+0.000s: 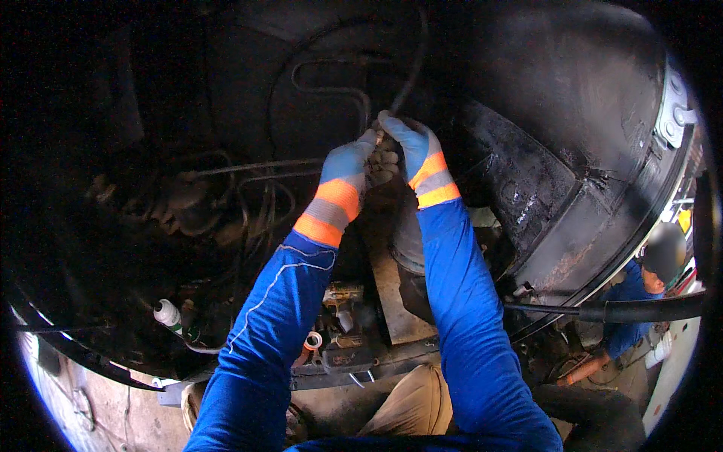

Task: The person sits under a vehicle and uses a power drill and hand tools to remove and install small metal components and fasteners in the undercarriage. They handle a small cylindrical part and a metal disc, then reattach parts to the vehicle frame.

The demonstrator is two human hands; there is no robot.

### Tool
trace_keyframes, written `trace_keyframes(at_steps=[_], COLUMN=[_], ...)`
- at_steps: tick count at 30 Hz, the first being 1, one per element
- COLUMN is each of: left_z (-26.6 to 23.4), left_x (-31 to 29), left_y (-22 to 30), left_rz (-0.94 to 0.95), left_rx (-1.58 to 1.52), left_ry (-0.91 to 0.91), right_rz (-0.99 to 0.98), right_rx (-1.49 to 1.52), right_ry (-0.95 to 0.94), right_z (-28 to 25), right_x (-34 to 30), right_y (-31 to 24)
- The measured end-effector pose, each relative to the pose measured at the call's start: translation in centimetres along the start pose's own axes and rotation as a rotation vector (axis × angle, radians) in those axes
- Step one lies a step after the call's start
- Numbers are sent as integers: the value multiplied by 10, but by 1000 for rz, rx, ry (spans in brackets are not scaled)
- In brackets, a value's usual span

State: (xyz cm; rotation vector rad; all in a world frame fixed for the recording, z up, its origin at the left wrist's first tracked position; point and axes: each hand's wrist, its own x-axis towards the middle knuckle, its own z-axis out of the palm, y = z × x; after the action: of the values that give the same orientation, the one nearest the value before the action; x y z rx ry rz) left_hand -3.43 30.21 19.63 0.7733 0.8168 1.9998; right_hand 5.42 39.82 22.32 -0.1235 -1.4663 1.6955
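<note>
My two gloved hands meet deep inside a dark vehicle bay. My left hand is closed, its fingertips pinching a small metal fitting. My right hand closes over the same spot from the other side, its fingers curled. A black hose comes down from above to my right fingertips. Beside it, a bent metal pipe drops toward my left fingertips. Exactly how the pipe, hose and fitting join is hidden by the gloves.
A dark curved panel rises at right. Thin pipes cross at left. Below lie a white bottle, a tape roll and a dark tool case. A black support rod and another person are at right.
</note>
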Motion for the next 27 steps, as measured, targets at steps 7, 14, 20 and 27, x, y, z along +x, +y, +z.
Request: trace_keyframes(at_steps=[7,14,20,27], left_z=[5,10,8,-10], left_x=[-5,-3,1,15], left_y=[-1,-8,-13,-12], left_rz=[615,827,849,41], left_rx=[1165,1179,1244,-13], left_ry=[256,471,513,-41], right_rz=[-34,-88,-90,0], right_rx=[-277,-242,-229,-42], right_ry=[70,89,89,70], right_z=[1,0,-1,7], right_x=[2,11,12,-2], right_y=[0,8,8,1])
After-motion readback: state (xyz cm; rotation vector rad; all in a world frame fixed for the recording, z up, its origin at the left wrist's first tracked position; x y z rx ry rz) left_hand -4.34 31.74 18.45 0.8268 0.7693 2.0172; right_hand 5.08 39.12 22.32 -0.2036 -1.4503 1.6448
